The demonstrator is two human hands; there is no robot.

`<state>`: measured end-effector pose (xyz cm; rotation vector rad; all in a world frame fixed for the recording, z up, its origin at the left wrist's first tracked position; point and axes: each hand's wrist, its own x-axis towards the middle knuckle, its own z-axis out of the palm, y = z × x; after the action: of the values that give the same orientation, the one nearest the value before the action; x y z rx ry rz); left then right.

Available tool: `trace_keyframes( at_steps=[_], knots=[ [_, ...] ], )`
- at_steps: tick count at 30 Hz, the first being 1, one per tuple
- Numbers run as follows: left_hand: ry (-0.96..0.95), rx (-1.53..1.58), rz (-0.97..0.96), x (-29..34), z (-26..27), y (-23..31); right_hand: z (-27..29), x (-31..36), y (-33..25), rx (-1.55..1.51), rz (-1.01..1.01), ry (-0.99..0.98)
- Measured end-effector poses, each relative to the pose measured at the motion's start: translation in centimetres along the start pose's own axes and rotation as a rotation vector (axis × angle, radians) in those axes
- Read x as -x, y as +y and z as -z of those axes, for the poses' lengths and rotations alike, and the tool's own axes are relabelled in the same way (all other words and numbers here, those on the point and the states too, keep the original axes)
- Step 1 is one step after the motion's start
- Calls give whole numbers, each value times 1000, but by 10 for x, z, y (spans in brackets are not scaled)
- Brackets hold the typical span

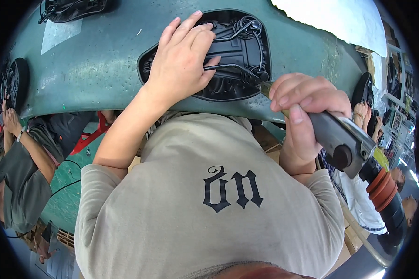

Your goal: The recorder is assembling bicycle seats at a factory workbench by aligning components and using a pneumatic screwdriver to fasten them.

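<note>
An upturned black bicycle saddle [230, 58] lies on the green bench, showing its underside with metal rails and coil springs. My left hand [181, 60] presses over the saddle's left part, fingers bent across it and thumb by the near rail. My right hand [307, 102] is wrapped round a grey air-powered wrench [344, 139]. The narrow head of the wrench reaches the saddle's near right corner, beside a spring and its bolt. Exactly how it seats there is too small to tell.
The green bench [102, 69] bends across the view. Another saddle [74, 9] sits at the far left, with more at both sides. White sheeting [335, 23] covers the far right. A hose [395, 218] trails from the wrench. Co-workers sit left and right.
</note>
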<state>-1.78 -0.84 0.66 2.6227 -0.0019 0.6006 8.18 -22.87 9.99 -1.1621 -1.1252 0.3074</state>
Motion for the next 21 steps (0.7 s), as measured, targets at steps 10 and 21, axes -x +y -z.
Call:
trace_keyframes(
  at_steps=[10,21],
  knots=[
    [-80,-6,-80,3,22,-18,33,-18,-70,-3,30,-29],
    [-150,125,-103,19,39,-37,29,-59,8,-244,63,-80]
  ],
)
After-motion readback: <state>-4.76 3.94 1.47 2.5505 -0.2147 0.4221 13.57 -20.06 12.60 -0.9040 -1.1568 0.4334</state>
